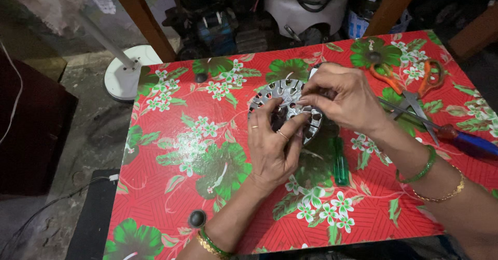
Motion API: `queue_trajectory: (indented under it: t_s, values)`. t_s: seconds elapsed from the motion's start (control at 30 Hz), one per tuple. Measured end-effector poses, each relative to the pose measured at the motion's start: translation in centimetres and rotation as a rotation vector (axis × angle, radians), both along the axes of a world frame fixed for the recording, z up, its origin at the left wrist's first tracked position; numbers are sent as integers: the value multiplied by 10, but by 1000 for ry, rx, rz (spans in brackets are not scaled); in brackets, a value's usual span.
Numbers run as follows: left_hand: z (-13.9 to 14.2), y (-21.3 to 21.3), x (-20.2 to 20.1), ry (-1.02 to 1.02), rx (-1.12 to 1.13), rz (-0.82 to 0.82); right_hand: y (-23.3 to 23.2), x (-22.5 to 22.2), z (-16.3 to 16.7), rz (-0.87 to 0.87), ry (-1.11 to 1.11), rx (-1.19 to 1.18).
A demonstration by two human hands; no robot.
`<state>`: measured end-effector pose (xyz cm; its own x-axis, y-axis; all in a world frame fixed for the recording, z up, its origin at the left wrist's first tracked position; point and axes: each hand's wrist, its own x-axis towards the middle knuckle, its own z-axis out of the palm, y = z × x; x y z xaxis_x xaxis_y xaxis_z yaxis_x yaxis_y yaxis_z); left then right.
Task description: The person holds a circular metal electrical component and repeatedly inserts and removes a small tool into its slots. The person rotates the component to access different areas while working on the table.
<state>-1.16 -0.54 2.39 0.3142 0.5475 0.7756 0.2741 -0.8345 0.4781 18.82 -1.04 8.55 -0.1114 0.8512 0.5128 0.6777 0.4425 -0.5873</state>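
Observation:
A round silver metal motor cover (282, 96) with slots and holes rests on the red flowered tablecloth (171, 187). My left hand (272, 146) grips its near edge, thumb and fingers pressed on the rim. From the far right side my right hand (345, 96) pinches the cover near its centre; whatever small part lies under the fingertips is hidden. Both wrists wear green and gold bangles.
A green-handled screwdriver (340, 161) lies just right of my left hand. Orange-handled scissors (410, 86) and a red and blue handled tool (469, 141) lie at the right. A white fan base (127, 76) with a pole stands on the floor, left of the table.

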Motion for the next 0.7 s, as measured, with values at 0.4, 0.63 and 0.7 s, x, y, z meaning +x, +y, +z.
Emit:
queue_trajectory:
  t_s: [0.4, 0.63, 0.7]
  values:
    - [0, 0, 0, 9, 16, -1, -15, -2, -8, -89, -53, 54]
    - [-2, 0, 2, 9, 20, 25, -35, 0, -15, -151, -1, 38]
    - [-1, -1, 3, 7, 15, 28, -41, 6, -20, -173, -8, 25]
